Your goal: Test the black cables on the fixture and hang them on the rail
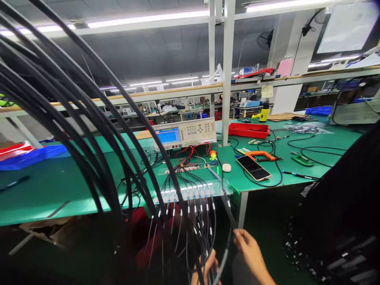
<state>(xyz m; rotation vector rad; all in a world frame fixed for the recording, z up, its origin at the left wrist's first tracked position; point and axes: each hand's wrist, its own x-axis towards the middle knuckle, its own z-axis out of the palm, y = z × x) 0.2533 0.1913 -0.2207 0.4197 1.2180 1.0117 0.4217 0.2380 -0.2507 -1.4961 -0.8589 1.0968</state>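
My right hand (249, 249) is below the bench's front edge, thumb and fingers pinched on a black cable (230, 215) that rises to the bench edge. Lower and further left, my left hand (210, 263) is partly hidden behind dark cables, its fingers curled round a bunch of thin cables (204, 237) with white tags. Several of these hang from a clear plastic fixture (190, 192) along the edge, plugged in at blue ends. Thick black cables (97, 130) arch close to the camera on the left and cover part of the scene.
On the green bench (89, 178) stands a bench meter (185, 133) with a lit screen and red leads. Nearby are a phone (253, 168), an orange clamp (261, 155), a white case (226, 168) and a red tray (248, 130). A dark cable bundle (335, 221) hangs right.
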